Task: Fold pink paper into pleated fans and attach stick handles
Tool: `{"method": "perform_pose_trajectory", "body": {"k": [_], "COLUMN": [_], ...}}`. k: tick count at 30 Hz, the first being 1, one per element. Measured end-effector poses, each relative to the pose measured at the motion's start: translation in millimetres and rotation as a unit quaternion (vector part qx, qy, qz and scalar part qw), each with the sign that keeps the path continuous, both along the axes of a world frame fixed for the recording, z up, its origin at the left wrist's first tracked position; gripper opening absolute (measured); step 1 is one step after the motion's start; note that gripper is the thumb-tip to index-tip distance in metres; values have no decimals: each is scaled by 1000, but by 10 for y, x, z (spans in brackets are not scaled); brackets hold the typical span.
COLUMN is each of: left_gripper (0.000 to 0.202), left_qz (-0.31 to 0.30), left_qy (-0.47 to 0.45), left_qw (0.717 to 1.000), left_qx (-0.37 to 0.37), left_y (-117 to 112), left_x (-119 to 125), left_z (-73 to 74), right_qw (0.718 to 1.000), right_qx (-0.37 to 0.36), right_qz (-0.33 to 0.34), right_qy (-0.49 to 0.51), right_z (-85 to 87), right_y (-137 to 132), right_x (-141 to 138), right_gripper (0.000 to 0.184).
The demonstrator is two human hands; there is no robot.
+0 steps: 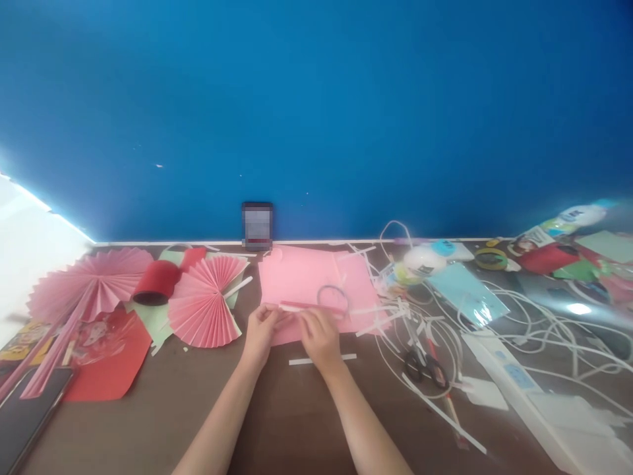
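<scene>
My left hand (263, 331) pinches the left part of a narrow folded strip of pink paper (293, 305). Closed on the same strip, a little to the right, is my right hand (321, 335). The strip lies level just above pink paper sheets (301, 270), spread flat on the table. A thin ring-shaped loop (332, 287) rests on the sheets beyond my right hand. Between my forearms and running under the right wrist is a white paper strip (302, 361). My fingertips partly hide the folded paper's edges.
Pleated pink fans (205, 303) and a red roll (157, 280) lie left, beside red paper (111, 369). On the right are black-handled scissors (426, 369), glue bottles (425, 259), tangled white cables (544, 316) and a power strip (509, 369). A phone-like device (258, 226) leans against the blue wall.
</scene>
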State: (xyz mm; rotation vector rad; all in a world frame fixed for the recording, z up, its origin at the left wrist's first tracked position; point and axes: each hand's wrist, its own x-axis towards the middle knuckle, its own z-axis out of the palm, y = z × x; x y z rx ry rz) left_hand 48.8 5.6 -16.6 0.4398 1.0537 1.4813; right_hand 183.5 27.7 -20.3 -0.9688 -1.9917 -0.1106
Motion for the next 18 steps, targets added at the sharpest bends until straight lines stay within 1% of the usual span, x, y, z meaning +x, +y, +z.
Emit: {"method": "perform_pose_trajectory", "body": {"k": [2,6,14,18], "left_gripper": [18,19,18,16], "left_qz": [-21,-45,-44,-26], "left_qy": [25,68,147,210], "left_qw": [999,996,985,973], "left_qx": [0,20,74,89], "left_y": [-10,-25,-75,-129], "left_x": [37,59,101,137], "left_z": [-16,-24,18,26], "right_qw": [999,998,999,999], "right_qx": [-32,-52,1,20], "right_qz": [29,25,3,-1], "right_qy": [6,32,41,42], "right_z": [-17,-40,-31,-25], "right_y": [-25,-15,-40,-75], "right_x": [-53,-75,-43,-31], "right_gripper": [13,15,24,27]}}
